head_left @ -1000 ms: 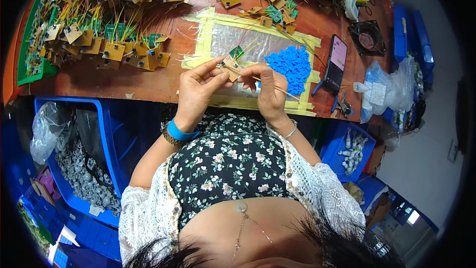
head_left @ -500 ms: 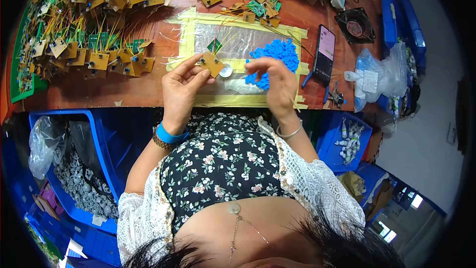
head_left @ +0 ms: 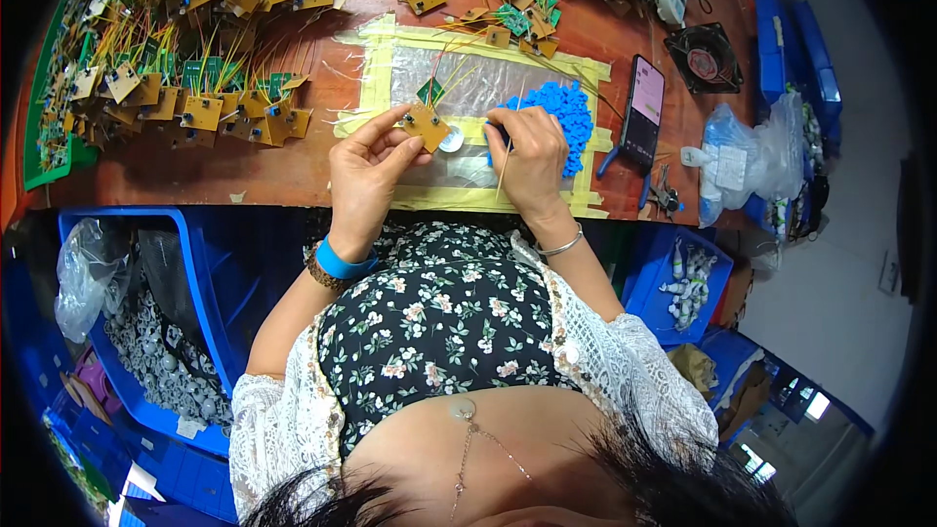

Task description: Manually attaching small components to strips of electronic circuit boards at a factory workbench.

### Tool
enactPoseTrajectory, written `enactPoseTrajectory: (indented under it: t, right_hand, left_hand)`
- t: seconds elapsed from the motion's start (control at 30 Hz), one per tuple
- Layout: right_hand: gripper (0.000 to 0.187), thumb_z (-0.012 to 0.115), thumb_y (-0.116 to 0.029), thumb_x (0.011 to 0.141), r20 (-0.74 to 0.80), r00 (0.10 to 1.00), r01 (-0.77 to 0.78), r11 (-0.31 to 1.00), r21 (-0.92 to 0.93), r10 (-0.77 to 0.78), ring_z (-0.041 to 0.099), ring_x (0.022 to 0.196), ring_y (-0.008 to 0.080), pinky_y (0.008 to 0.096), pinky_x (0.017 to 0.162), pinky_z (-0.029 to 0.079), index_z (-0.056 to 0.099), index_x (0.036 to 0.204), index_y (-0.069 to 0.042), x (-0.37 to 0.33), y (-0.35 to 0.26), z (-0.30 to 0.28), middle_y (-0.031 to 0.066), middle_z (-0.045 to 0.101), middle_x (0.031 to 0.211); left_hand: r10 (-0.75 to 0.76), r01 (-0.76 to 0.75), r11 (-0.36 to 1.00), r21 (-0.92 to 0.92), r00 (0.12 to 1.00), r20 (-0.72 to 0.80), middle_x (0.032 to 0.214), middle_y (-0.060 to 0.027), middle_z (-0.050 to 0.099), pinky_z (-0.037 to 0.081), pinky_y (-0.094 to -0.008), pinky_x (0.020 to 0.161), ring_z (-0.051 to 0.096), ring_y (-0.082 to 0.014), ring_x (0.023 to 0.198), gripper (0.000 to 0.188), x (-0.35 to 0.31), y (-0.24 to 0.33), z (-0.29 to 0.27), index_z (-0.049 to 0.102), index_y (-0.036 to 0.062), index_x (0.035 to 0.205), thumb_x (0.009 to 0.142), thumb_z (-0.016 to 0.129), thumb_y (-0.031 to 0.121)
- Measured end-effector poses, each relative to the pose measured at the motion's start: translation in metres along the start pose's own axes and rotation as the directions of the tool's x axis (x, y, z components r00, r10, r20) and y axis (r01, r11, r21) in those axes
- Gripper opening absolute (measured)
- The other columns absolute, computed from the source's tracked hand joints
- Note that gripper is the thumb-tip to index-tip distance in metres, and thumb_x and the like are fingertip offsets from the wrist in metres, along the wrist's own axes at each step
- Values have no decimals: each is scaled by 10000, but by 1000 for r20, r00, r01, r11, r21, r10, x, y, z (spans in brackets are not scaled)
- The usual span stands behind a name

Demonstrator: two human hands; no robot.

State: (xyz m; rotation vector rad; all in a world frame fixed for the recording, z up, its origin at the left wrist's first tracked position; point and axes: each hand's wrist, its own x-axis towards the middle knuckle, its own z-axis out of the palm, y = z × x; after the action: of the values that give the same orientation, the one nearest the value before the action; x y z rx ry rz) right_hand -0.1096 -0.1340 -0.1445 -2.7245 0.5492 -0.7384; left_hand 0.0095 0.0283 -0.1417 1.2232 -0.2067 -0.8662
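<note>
My left hand [head_left: 369,174] pinches a small tan circuit board [head_left: 427,129] by its left edge, over the taped plastic sheet. Thin wires link it to a small green board [head_left: 429,91] just beyond. A round white disc [head_left: 452,140] lies against the tan board's right side. My right hand [head_left: 532,151] is closed around a thin wooden stick [head_left: 503,176], whose lower end sticks out below the fingers. That hand sits at the left edge of a pile of small blue pieces [head_left: 571,127] and covers part of it. Whether its fingertips also hold a blue piece is hidden.
Wired tan and green boards [head_left: 200,115] crowd the left and far table. To the right are a phone [head_left: 641,112], a black fan [head_left: 703,59], blue-handled pliers [head_left: 607,162] and a plastic bag [head_left: 727,161]. Blue bins [head_left: 185,263] stand below the table's near edge.
My right hand has moved left and its fingers have drawn together; the stick now points down toward me. The left hand still holds the tan board. The whole view has shifted slightly.
</note>
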Motion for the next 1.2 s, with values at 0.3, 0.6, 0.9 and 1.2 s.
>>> enactPoseTrajectory:
  t: [0.3,0.6,0.9,1.2]
  right_hand:
    - [194,751,0,691,-20,996,-77,926,369,91,607,760,226,323,674,458,647,845,-57,13,-22,-8,56,658,802]
    - [225,765,-1,701,-38,998,56,926,374,-45,625,769,240,329,694,470,663,894,-53,20,-41,-3,70,669,824]
    - [212,751,18,709,-103,993,95,931,352,-63,641,741,226,323,668,448,669,888,-61,15,-40,2,65,677,815]
    - [201,745,28,704,-101,992,101,928,358,-69,629,718,227,324,650,442,669,869,-57,19,-43,1,68,673,797]
  left_hand:
    - [13,-13,1000,-2,999,41,894,-69,662,574,-237,741,651,-115,786,363,0,-4,2,570,-52,1242,882,613,-58]
    - [-24,24,1000,0,995,99,877,-69,665,569,-237,739,658,-121,790,344,-3,-2,5,578,-54,1227,884,609,-51]
    - [-30,32,999,-18,994,109,874,-61,653,563,-234,739,650,-115,779,351,-2,-4,6,576,-61,1230,881,612,-49]
    - [3,-5,1000,20,994,107,868,-59,657,563,-226,717,650,-109,777,310,-1,-5,5,591,-61,1209,905,608,-3]
